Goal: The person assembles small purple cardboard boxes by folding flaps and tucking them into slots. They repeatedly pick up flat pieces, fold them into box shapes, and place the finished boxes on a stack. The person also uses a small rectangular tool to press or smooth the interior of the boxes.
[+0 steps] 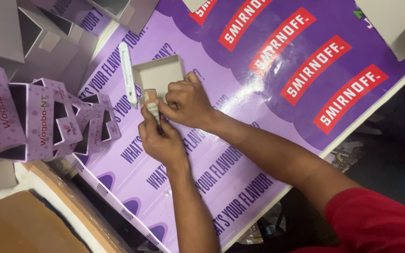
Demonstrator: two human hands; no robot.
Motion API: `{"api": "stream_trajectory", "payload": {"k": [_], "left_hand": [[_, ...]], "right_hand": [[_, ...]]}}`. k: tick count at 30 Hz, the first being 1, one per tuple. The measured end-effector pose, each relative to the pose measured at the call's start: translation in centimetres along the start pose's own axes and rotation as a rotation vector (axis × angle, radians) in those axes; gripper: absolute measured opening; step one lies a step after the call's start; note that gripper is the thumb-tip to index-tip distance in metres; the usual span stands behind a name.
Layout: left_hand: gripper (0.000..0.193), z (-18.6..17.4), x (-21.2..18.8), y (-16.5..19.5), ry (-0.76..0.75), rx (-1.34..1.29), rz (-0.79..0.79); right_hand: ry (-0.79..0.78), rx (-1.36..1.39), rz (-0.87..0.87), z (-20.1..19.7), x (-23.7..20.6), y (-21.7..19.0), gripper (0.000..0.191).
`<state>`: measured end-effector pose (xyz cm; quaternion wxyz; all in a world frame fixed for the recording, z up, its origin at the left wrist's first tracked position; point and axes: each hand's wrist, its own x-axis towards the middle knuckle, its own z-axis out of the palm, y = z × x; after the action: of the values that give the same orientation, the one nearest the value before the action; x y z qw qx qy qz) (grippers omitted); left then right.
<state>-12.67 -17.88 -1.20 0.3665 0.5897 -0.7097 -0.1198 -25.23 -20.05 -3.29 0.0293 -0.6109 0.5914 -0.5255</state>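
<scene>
Pinching a small grey strip (153, 110) from both sides, the two hands meet at the near edge of a shallow grey cardboard tray (158, 75). The left hand (161, 140) comes up from below with its fingers closed round the lower end of the strip; the right hand (188, 103) curls over from the right, its fingertips pressed on the upper end, where the strip touches the tray's wall. The tray lies open side up on the counter (268, 117), which is covered by a purple printed sheet. Just left of the tray lies a slim white utility knife (128, 72). Further left stands a cluster of purple die-cut cartons (48, 122), and grey boxes (33, 33) sit beyond them.
</scene>
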Motion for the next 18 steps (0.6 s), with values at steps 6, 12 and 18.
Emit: {"api": "stream_trajectory", "payload": {"k": [6,12,18], "left_hand": [[0.054,-0.3,-0.1,0.1,-0.017,0.002,-0.008],[0.052,-1.2,0.0,1.0,-0.069,-0.063,-0.041],[0.048,-1.0,-0.6,-0.4,-0.057,-0.049,-0.021]], "right_hand": [[-0.016,-0.010,-0.017,0.1,-0.2,0.2,0.040],[-0.052,0.018,-0.038,-0.4,0.3,-0.4,0.042],[-0.109,-0.007,-0.047,-0.2,-0.7,-0.1,0.038]]}}
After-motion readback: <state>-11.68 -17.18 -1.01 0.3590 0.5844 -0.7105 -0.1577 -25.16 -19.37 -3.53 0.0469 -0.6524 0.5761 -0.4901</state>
